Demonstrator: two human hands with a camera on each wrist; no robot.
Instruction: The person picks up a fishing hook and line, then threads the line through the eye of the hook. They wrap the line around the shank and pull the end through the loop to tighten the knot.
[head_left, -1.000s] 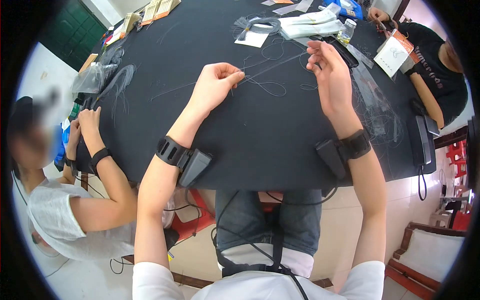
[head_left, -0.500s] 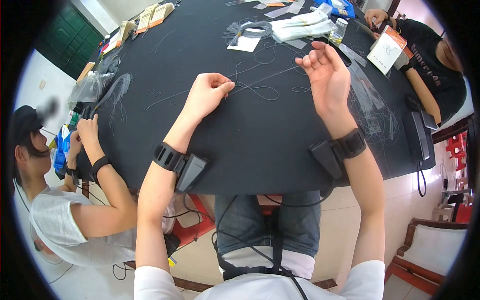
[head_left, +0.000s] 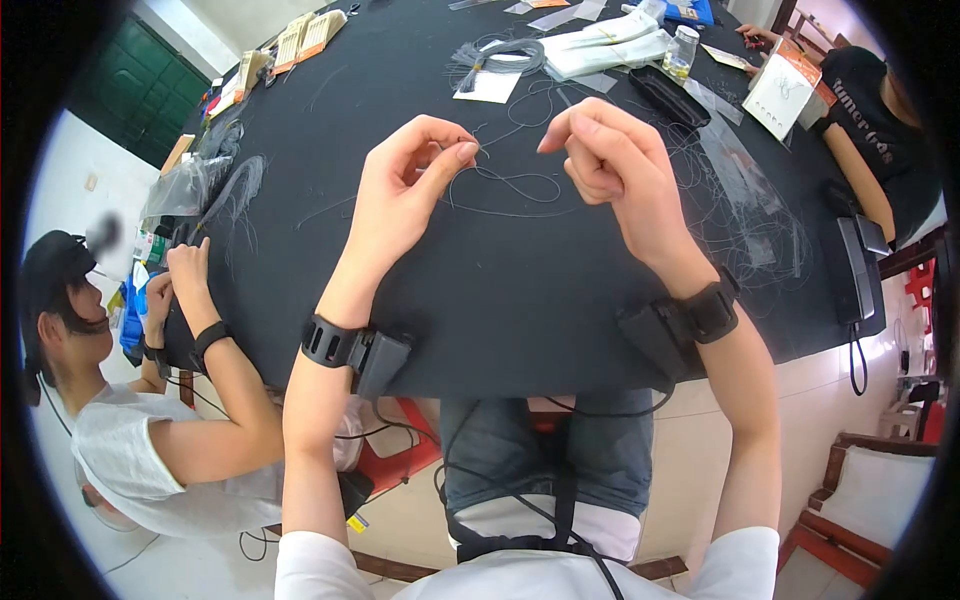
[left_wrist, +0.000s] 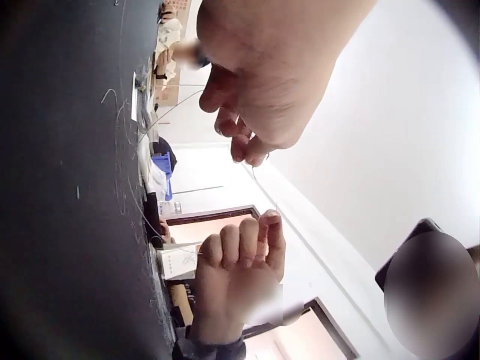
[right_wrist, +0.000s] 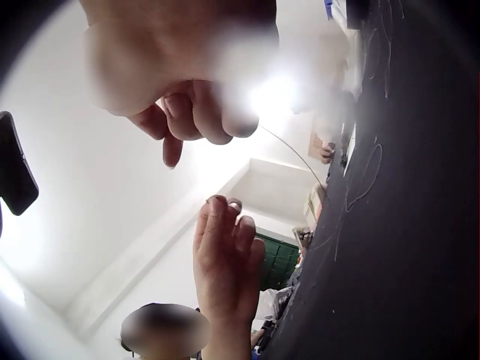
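My left hand pinches a thin grey fishing line between thumb and index finger, raised above the black table. A loop of the fishing line spreads to the right of these fingertips. Facing it, my right hand is held up with its fingers curled in. In the right wrist view, a strand of the line runs out of the curled fingers toward the table. A small thin tip shows beyond the left fingertips in the left wrist view; its kind cannot be told. The two hands are apart.
On the black table, a coil of line lies on white card beside clear plastic bags. A small jar and black case stand right of these. Tangled line covers the right side. People sit left and right.
My right hand has turned, curled its fingers and come closer to the left hand. The left hand has lifted slightly, still pinching the line; the straight strand stretched between the hands no longer shows.
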